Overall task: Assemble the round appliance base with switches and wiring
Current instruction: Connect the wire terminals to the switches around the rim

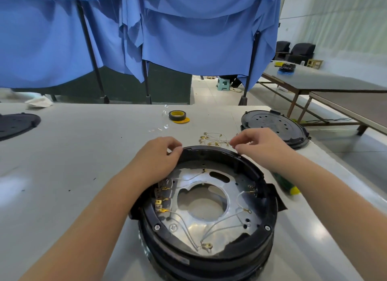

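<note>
Round appliance base [206,213], black plastic, sits open side up on the white table [83,155], at the near edge, centre-right of view. Inside: silver metal plate [232,199] with a large central cut-out. Thin pale wires [219,224] run across the plate to brass ring terminals; a row of brass spade terminals [160,199] lines the left inner wall. Hex screws show on the near rim, left and right.

Left hand [159,155] rests over the far-left rim of the base, fingers curled, thumb and forefinger tips drawn together at the rim edge; whether they pinch anything there cannot be told. Right hand [259,143] hovers just beyond the far-right rim, fingers curled, fingertips close together beside a loose bundle of short wires with brass terminals [213,139] lying on the table just behind the base. Whether it holds a wire end cannot be told.

To the right of the base, partly hidden by the right forearm, a green-and-yellow tool handle [288,185]. Farther right, a black round cover with holes [274,128]. At the table's far side, a roll of dark tape with yellow core [177,115]. Another black round piece [16,124] at the left edge. Blue cloth [167,29] hangs on dark poles behind the table.
</note>
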